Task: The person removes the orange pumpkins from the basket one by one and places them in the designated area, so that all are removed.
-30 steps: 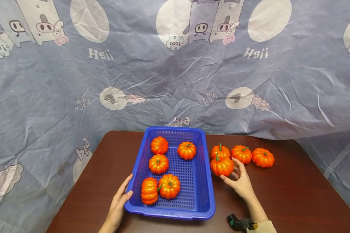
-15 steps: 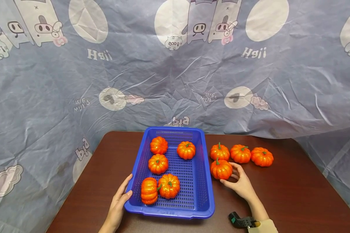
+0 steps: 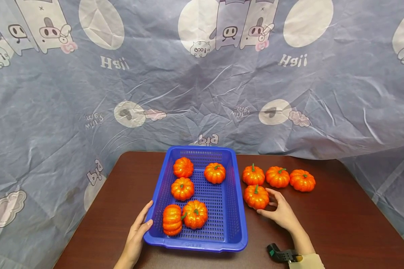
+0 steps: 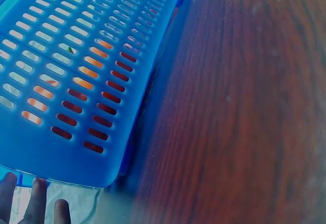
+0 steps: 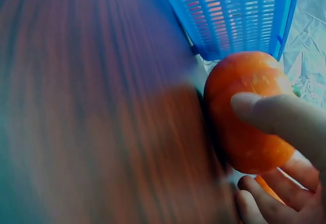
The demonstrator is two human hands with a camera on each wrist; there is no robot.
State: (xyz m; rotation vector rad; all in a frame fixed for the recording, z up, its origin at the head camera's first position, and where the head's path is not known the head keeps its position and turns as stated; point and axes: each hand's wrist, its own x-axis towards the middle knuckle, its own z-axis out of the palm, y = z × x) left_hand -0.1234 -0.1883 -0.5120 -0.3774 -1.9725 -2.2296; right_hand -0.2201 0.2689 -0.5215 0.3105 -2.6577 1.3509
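Note:
My right hand (image 3: 282, 211) holds a small orange pumpkin (image 3: 256, 197) with a green stem, just right of the blue basket (image 3: 196, 244). In the right wrist view the thumb (image 5: 270, 113) lies across the pumpkin's side, and the other fingers curl beneath it. My left hand (image 3: 133, 239) rests against the basket's left rim near its front corner, fingers fairly straight. The left wrist view shows those fingertips (image 4: 38, 187) at the basket's edge. Inside the basket lie several pumpkins, one of them a pumpkin on its side (image 3: 172, 220).
A row of pumpkins stands behind the held one: a left pumpkin (image 3: 253, 175), a middle pumpkin (image 3: 277, 176) and a right pumpkin (image 3: 302, 181). The brown table (image 3: 343, 224) ends at a grey printed cloth (image 3: 202, 89). A black device (image 3: 278, 254) sits at my right wrist.
My right hand and its pumpkin have shifted slightly toward the front of the table, away from the pumpkins behind. The left hand and basket hold their place.

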